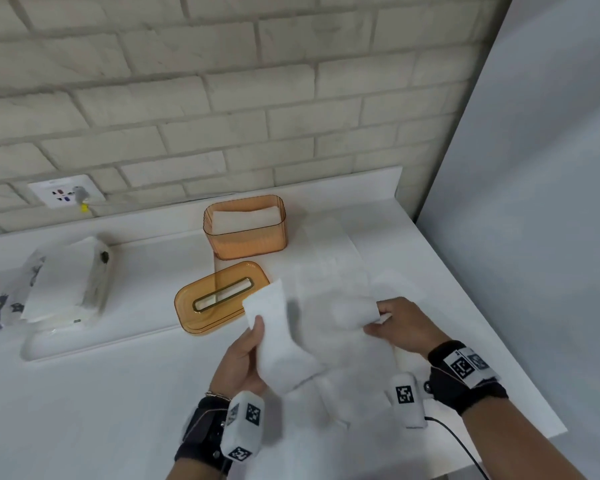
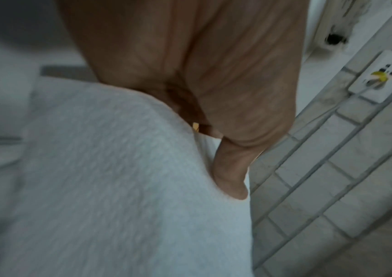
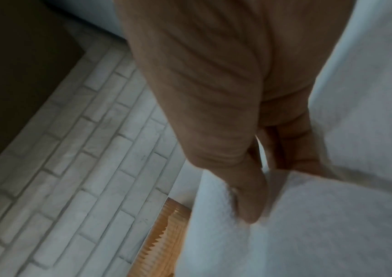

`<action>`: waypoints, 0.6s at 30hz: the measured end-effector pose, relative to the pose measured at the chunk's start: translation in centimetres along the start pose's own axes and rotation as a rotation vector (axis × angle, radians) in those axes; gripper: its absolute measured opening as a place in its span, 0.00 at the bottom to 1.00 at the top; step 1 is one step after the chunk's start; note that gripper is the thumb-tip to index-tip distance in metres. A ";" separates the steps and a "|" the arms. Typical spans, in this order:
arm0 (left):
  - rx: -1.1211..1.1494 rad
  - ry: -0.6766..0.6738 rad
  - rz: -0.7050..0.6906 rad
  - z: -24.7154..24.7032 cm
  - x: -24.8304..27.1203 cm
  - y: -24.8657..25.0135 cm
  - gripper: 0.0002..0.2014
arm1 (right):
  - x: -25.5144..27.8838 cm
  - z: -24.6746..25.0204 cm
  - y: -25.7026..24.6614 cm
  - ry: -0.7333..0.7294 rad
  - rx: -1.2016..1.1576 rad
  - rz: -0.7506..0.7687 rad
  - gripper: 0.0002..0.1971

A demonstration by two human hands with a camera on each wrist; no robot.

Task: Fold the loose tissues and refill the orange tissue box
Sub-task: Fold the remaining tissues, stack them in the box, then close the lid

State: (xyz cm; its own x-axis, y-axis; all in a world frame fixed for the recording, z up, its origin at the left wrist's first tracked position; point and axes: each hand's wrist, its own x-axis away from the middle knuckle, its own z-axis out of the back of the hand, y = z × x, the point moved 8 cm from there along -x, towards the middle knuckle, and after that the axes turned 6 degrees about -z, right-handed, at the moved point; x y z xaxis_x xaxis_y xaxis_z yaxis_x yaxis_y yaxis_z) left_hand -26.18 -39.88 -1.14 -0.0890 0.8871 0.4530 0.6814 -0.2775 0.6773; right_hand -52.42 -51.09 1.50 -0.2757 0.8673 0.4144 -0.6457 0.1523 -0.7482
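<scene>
We hold one white tissue (image 1: 281, 341) between both hands above the white worktop (image 1: 101, 393). Our left hand (image 1: 243, 358) grips the near-left end, thumb (image 2: 231, 168) pressed on the upper face with the sheet draped over the palm. Our right hand (image 1: 402, 323) pinches the opposite end between thumb and fingers (image 3: 292, 148); that end is blurred in the head view. The tissue sags between the two grips, just in front of the lid.

The orange tissue box (image 1: 246, 226) stands open near the brick wall (image 1: 222, 81), with a stack of folded tissues (image 1: 245, 216) inside, reaching close to its rim. Its orange lid (image 1: 219, 297) lies flat on the worktop just in front of the box, slot facing up. More loose tissues (image 1: 329, 258) lie spread on the worktop right of the box and under our hands. At far left sits a torn tissue pack (image 1: 66, 282). A wall socket (image 1: 65, 195) is set in the wall above it.
</scene>
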 end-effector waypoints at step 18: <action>-0.304 -0.276 -0.234 -4.9 0.0 4.3 0.32 | 3.3 7.3 -6.6 0.000 0.191 0.318 0.35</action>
State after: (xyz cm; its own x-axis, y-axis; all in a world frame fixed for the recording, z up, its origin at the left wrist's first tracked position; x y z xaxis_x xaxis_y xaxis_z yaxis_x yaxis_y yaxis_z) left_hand -26.81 -42.90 4.56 0.0097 0.9921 0.1251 0.4192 -0.1176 0.9002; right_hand -54.23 -52.68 11.62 -0.4838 0.8572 0.1768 -0.6490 -0.2158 -0.7295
